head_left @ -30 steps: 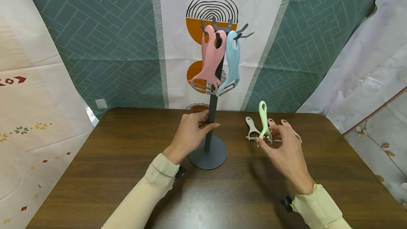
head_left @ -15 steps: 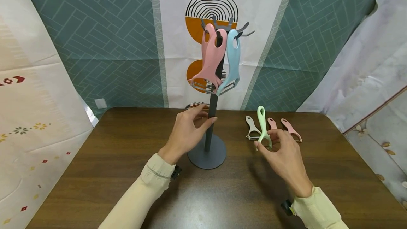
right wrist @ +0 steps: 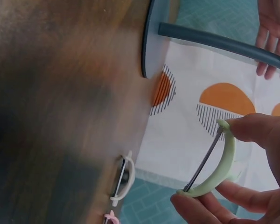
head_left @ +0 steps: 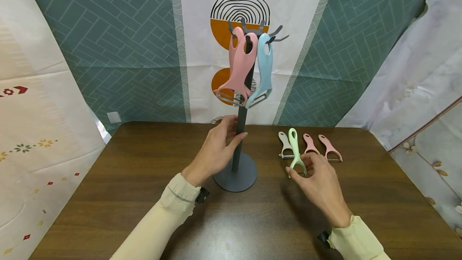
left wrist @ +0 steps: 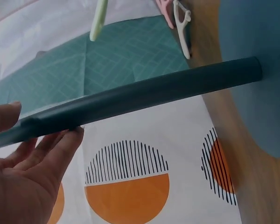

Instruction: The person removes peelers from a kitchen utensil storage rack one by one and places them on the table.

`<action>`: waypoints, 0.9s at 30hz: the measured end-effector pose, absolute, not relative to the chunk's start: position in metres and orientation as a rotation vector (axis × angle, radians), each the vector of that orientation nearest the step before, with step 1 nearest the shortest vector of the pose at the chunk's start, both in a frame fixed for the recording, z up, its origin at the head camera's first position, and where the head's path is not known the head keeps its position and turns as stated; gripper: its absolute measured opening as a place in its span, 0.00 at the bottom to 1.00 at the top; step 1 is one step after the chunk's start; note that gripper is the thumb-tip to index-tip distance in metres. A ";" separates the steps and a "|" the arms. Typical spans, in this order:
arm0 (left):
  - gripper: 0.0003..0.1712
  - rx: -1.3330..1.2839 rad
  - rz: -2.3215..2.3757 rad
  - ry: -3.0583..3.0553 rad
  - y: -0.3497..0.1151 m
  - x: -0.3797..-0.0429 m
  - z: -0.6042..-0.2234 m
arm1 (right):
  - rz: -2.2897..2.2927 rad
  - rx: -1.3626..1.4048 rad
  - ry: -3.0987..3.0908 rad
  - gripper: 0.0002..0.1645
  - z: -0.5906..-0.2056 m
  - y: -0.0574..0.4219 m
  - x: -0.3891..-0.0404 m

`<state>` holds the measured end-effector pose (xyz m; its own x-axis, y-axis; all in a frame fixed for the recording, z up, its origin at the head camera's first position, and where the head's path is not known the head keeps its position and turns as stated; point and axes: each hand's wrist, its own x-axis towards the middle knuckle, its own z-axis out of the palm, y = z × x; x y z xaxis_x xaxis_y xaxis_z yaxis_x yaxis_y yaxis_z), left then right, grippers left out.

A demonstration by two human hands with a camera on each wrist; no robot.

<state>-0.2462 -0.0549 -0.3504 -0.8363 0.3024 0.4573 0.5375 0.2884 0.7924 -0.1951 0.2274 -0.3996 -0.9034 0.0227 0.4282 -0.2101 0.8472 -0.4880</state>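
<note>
A dark grey stand with a round base (head_left: pixel 229 180) and hooks on top is on the table. My left hand (head_left: pixel 211 153) holds its pole (head_left: pixel 242 118) between thumb and fingers, below the hanging peelers. In the head view, a front pink peeler (head_left: pixel 242 67), another pink one (head_left: pixel 236 33) behind it and a light blue peeler (head_left: pixel 265 65) hang from the hooks. To the right, my right hand (head_left: pixel 319 183) pinches a light green peeler (head_left: pixel 294 147) by the sides of its blade end, handle upward. The right wrist view shows its blade (right wrist: pixel 204 159) between thumb and fingers.
Behind the green peeler, a white peeler (head_left: pixel 284 141) and two pink peelers (head_left: pixel 309 143) lie near the back edge of the brown table (head_left: pixel 151 151). Bare hooks (head_left: pixel 279 40) stick out at the stand's right. Patterned cloth (head_left: pixel 133 47) hangs behind the table.
My right hand has moved down and slightly left with the green peeler, uncovering more of the pink peelers on the table. My left hand stays at the pole, its fingers shifting slightly.
</note>
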 end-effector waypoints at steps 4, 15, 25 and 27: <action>0.21 -0.785 -1.547 -2.342 -0.054 -0.246 -0.350 | 0.731 0.116 -2.661 0.21 -0.402 0.226 -0.194; 0.09 -0.733 -1.501 -2.307 -0.053 -0.249 -0.351 | 0.701 0.083 -2.763 0.21 -0.407 0.226 -0.194; 0.20 -0.703 -1.515 -2.306 -0.055 -0.251 -0.347 | 0.653 0.052 -2.807 0.23 -0.407 0.225 -0.193; 0.20 -0.701 -1.515 -2.313 -0.055 -0.251 -0.347 | 0.645 0.043 -2.824 0.23 -0.408 0.226 -0.193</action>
<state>-0.2509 -0.0551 -0.3466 -0.8402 0.2392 0.4867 0.5418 0.3294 0.7733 -0.1927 0.2255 -0.4079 -0.9697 0.0255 0.2429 -0.0825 0.9019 -0.4241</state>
